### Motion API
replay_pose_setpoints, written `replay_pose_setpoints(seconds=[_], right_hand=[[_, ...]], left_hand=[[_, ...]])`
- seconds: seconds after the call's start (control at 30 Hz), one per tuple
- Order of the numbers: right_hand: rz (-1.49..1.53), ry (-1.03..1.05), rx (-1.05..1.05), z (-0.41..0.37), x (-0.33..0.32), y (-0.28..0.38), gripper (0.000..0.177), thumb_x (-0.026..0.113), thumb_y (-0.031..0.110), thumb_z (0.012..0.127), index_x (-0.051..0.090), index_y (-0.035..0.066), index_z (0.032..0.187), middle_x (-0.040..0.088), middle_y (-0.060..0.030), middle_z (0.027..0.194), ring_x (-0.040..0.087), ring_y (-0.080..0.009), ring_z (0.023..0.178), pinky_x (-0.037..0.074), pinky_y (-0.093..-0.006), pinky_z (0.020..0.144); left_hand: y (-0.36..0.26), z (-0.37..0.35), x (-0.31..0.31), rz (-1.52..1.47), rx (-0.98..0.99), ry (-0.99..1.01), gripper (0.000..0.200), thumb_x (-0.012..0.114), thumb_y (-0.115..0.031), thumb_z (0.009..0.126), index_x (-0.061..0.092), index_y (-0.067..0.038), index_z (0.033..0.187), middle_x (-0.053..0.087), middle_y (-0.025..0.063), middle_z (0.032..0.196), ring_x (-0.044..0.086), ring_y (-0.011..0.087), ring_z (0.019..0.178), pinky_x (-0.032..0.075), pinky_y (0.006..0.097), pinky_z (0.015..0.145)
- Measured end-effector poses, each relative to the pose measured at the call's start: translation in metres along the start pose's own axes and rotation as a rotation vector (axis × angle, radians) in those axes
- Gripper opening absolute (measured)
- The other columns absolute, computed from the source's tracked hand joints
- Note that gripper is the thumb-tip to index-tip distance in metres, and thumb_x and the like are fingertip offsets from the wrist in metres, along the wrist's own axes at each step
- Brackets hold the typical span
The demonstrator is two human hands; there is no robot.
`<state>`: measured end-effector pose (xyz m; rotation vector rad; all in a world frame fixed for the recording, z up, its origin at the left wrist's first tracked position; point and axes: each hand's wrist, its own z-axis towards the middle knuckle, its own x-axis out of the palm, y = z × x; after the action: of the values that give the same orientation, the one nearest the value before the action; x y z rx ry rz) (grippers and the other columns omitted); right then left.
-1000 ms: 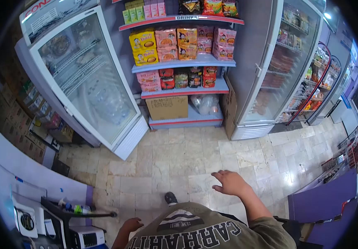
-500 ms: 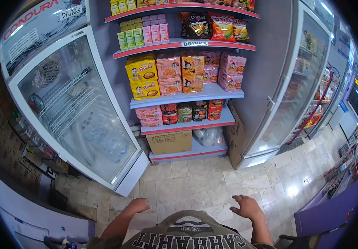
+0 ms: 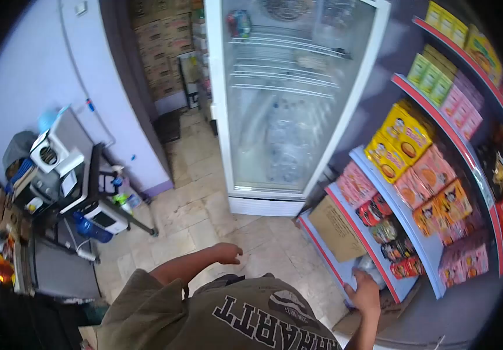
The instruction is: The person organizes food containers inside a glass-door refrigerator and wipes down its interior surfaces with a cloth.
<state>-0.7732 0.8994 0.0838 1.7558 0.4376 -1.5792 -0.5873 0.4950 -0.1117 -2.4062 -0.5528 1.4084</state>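
My left hand (image 3: 227, 254) hangs over the tiled floor in front of the glass-door fridge (image 3: 278, 134), holding nothing, its fingers loosely bent and apart. Near the lower end of the snack shelves, my right hand (image 3: 365, 291) has its fingers spread and nothing in it. Just behind that hand, a clear plastic bag (image 3: 370, 269) lies on the bottom shelf, partly covered by it. A brown cardboard box (image 3: 336, 228) stands on the same shelf. Above are yellow noodle packs (image 3: 398, 140) and orange noodle packs (image 3: 444, 207).
On the left, a cluttered desk (image 3: 97, 181) carries a white device (image 3: 47, 153), with a blue bottle (image 3: 92, 227) below. Stacked cartons (image 3: 161, 55) fill a doorway behind. Tiled floor (image 3: 199, 219) runs between desk and fridge. Green and pink drink boxes (image 3: 438, 87) line an upper shelf.
My view has swung left, so the fridge is now ahead and the shelves are on the right. The desk and doorway have come into sight. Both hands remain free.
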Motion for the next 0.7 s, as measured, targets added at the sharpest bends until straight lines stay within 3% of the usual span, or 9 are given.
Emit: replay_pose_setpoints(seconds=[0.1, 0.2, 0.3, 0.37, 0.47, 0.57, 0.6, 0.63, 0.7], right_hand=[[0.045, -0.010, -0.235, 0.063, -0.003, 0.032, 0.049, 0.070, 0.023, 0.069, 0.055, 0.003, 0.111, 0.060, -0.0168, 0.099, 0.057, -0.0337, 0.091, 0.046, -0.0412, 0.079], [0.148, 0.016, -0.427, 0.106, 0.022, 0.074, 0.048, 0.069, 0.025, 0.072, 0.055, 0.003, 0.112, 0.059, -0.0166, 0.102, 0.057, -0.0334, 0.094, 0.046, -0.0405, 0.081], [0.181, 0.179, -0.531, 0.132, 0.049, 0.120, 0.050, 0.066, 0.031, 0.075, 0.054, 0.004, 0.115, 0.058, -0.0170, 0.107, 0.056, -0.0336, 0.098, 0.045, -0.0404, 0.084], [0.156, 0.271, -0.592, 0.152, 0.061, 0.154, 0.052, 0.065, 0.035, 0.076, 0.053, 0.005, 0.116, 0.058, -0.0173, 0.109, 0.055, -0.0339, 0.100, 0.044, -0.0406, 0.086], [0.139, 0.527, -0.587, 0.177, 0.082, 0.202, 0.055, 0.061, 0.040, 0.077, 0.052, 0.007, 0.119, 0.057, -0.0179, 0.111, 0.054, -0.0355, 0.102, 0.044, -0.0413, 0.087], [0.069, 0.487, -0.539, 0.216, 0.106, 0.249, 0.057, 0.062, 0.041, 0.076, 0.052, 0.006, 0.119, 0.058, -0.0184, 0.110, 0.054, -0.0354, 0.102, 0.044, -0.0416, 0.087], [-0.008, 0.336, -0.637, 0.228, 0.116, 0.268, 0.058, 0.063, 0.042, 0.075, 0.052, 0.005, 0.118, 0.058, -0.0191, 0.109, 0.055, -0.0355, 0.100, 0.044, -0.0421, 0.085], [-0.020, 0.380, -0.579, 0.241, 0.122, 0.285, 0.057, 0.061, 0.042, 0.076, 0.051, 0.005, 0.119, 0.058, -0.0191, 0.109, 0.055, -0.0349, 0.100, 0.045, -0.0416, 0.084], [0.059, 0.307, -0.616, 0.258, 0.120, 0.341, 0.056, 0.060, 0.041, 0.078, 0.051, 0.006, 0.120, 0.058, -0.0186, 0.111, 0.055, -0.0342, 0.101, 0.045, -0.0409, 0.085]], left_hand=[[0.024, -0.061, 0.003, -0.156, -0.252, -0.169, 0.045, 0.058, -0.041, 0.080, 0.056, -0.008, 0.111, 0.061, 0.0137, 0.105, 0.057, 0.0315, 0.097, 0.046, 0.0415, 0.081], [0.070, -0.124, 0.044, -0.129, -0.348, -0.139, 0.047, 0.057, -0.044, 0.080, 0.057, -0.008, 0.111, 0.061, 0.0133, 0.106, 0.057, 0.0317, 0.098, 0.046, 0.0416, 0.082], [0.113, -0.192, 0.104, -0.203, -0.719, 0.006, 0.054, 0.057, -0.051, 0.079, 0.055, -0.010, 0.115, 0.059, 0.0140, 0.110, 0.056, 0.0297, 0.102, 0.045, 0.0397, 0.085], [0.143, -0.236, 0.155, -0.320, -0.855, -0.023, 0.057, 0.059, -0.054, 0.076, 0.057, -0.010, 0.112, 0.062, 0.0131, 0.107, 0.058, 0.0289, 0.099, 0.045, 0.0388, 0.083], [0.193, -0.290, 0.225, -0.523, -0.860, 0.140, 0.054, 0.059, -0.055, 0.075, 0.063, -0.009, 0.105, 0.063, 0.0133, 0.103, 0.059, 0.0294, 0.098, 0.045, 0.0385, 0.084], [0.228, -0.333, 0.235, -0.571, -0.821, 0.186, 0.058, 0.058, -0.057, 0.075, 0.065, -0.007, 0.102, 0.062, 0.0144, 0.107, 0.057, 0.0307, 0.103, 0.044, 0.0376, 0.088], [0.228, -0.345, 0.196, -0.630, -0.803, 0.274, 0.061, 0.059, -0.055, 0.075, 0.059, -0.007, 0.113, 0.061, 0.0142, 0.109, 0.056, 0.0306, 0.104, 0.043, 0.0369, 0.089], [0.245, -0.357, 0.200, -0.633, -0.808, 0.285, 0.061, 0.059, -0.055, 0.075, 0.059, -0.007, 0.113, 0.061, 0.0142, 0.109, 0.056, 0.0306, 0.104, 0.043, 0.0369, 0.089], [0.286, -0.363, 0.206, -0.550, -0.963, 0.096, 0.062, 0.059, -0.054, 0.076, 0.057, -0.008, 0.116, 0.061, 0.0149, 0.111, 0.056, 0.0307, 0.104, 0.043, 0.0370, 0.089]])
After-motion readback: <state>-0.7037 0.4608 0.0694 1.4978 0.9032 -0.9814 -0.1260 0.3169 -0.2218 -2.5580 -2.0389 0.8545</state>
